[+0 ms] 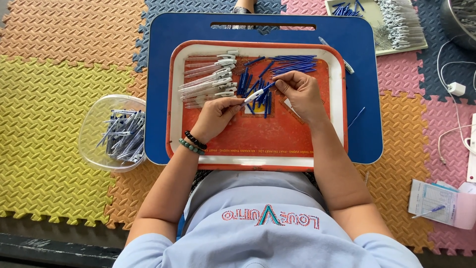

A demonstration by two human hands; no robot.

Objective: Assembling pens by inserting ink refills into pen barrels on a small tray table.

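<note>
An orange tray (258,144) with a white rim lies on a blue lap table (362,99). My left hand (215,116), with two bead bracelets at the wrist, holds a clear pen barrel with a white tip (250,97). My right hand (300,94) pinches a thin blue refill (267,86) whose end meets the barrel's tip. Clear pen barrels with white clips (208,82) lie stacked at the tray's left. Loose blue refills (295,64) lie in the tray's upper middle and beside my hands.
A clear plastic tub (96,134) of assembled pens sits at the left on the foam mats. A tray of white pen parts (401,25) is at the top right. White cables (453,89) and a paper with a pen (431,201) lie at the right.
</note>
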